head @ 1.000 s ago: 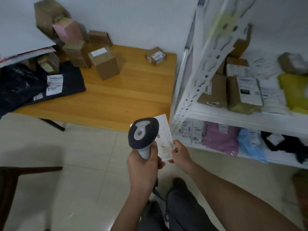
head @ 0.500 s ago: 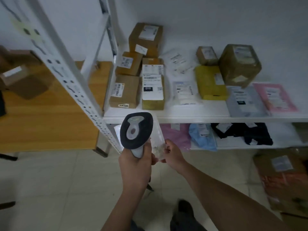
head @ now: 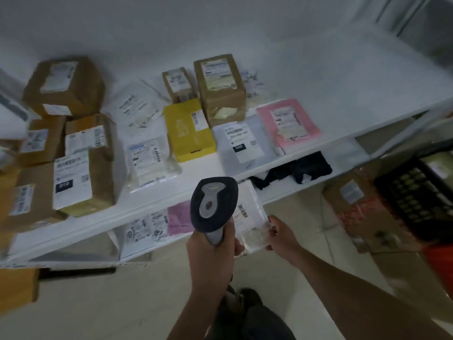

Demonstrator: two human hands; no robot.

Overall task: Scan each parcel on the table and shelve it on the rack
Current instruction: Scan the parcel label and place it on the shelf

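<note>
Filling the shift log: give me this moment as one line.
phase: at rack, parcel unshelved | left hand: grips scanner | right hand: pinches clear bag parcel | rack shelf: bare patch ahead

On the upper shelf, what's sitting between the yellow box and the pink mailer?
In the head view, a pale grey mailer with a white label lies flat between the yellow box and the pink mailer; the pink mailer's edge overlaps it.

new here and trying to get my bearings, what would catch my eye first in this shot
First the dark handheld scanner, front and centre, gripped by the left hand, with the right hand pinching a clear bagged parcel just behind it. Next the bright yellow parcel mid-shelf on the white rack, between brown boxes on the left and a pink mailer on the right.
</note>
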